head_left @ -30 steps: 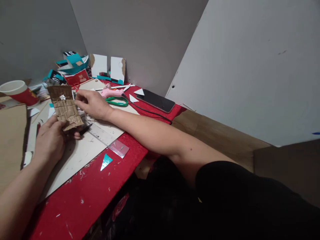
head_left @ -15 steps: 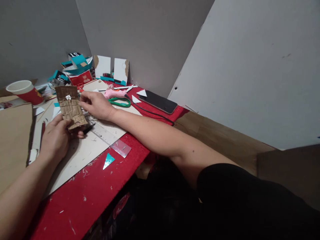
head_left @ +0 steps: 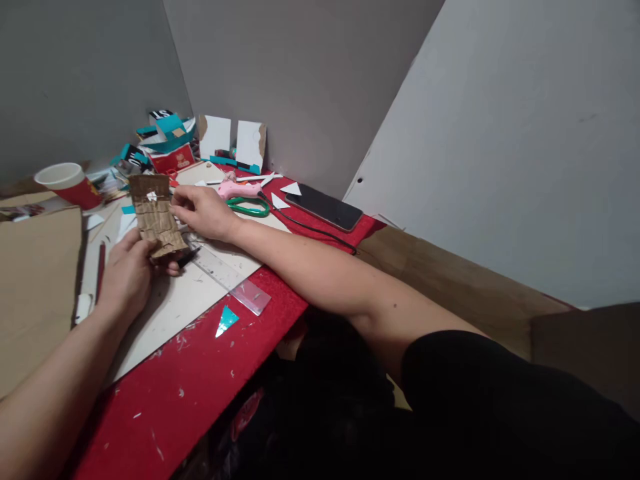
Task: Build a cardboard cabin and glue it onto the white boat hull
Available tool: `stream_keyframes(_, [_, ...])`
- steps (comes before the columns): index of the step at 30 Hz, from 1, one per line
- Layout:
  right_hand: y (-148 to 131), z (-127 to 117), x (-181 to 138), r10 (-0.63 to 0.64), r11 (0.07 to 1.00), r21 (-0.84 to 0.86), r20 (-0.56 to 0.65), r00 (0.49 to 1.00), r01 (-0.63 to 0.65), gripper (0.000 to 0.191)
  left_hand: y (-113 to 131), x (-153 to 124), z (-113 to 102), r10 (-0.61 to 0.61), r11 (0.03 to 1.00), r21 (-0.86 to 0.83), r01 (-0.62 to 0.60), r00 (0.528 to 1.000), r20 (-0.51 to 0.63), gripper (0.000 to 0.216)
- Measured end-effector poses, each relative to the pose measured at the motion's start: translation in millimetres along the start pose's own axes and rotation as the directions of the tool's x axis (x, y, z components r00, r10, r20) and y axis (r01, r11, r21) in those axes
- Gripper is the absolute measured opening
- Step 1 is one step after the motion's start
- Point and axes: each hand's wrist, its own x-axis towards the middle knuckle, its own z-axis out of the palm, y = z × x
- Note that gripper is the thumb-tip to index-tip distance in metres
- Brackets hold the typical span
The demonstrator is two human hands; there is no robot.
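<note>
My left hand [head_left: 131,270] grips a small piece of brown corrugated cardboard [head_left: 159,223] by its lower end, thumb on the front face. The piece is tilted up, creased across, and has a small white patch near its top. At the cardboard's right edge, my right hand [head_left: 203,212] has its thumb and fingers pinched together; anything between them is too small or hidden to make out. A dark pointed object [head_left: 189,257] sticks out beside my left fingertips, its kind unclear. Below lies a clear ruler [head_left: 237,283] on a pale board [head_left: 150,337].
Behind my right hand are a pink glue gun [head_left: 240,189], green-handled scissors [head_left: 250,207] and a phone [head_left: 330,208]. A paper cup [head_left: 75,187] and a large cardboard sheet [head_left: 37,267] stand left. Cut scraps [head_left: 173,137] pile up at the back. A teal triangle [head_left: 227,321] lies on the red table [head_left: 200,380].
The whole view has shifted slightly, so things appear further right. Both hands keep nearly the same pose around the cardboard piece.
</note>
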Motion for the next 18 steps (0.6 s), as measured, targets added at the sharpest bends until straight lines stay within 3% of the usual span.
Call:
stream_keyframes(8, [-10.0, 0.5, -4.7, 0.059, 0.975, 0.219, -0.063, 0.996, -0.044, 0.012, -1.7, -4.4, -9.2, -0.034, 0.999, 0.026, 0.033, 0.999, 0.035, 0.032])
stream_keyframes(13, [-9.3, 5.0, -6.3, 0.050, 0.963, 0.269, -0.070, 0.996, -0.030, 0.012, -5.3, -3.5, -16.8, -0.047, 0.999, -0.009, 0.048, 0.997, 0.061, 0.040])
stream_keyframes(18, [-7.0, 9.2, -7.6, 0.084, 0.949, 0.310, -0.091, 0.992, -0.052, 0.009, -6.5, -1.5, -18.4, -0.069, 0.996, -0.055, 0.073, 0.995, 0.066, 0.034])
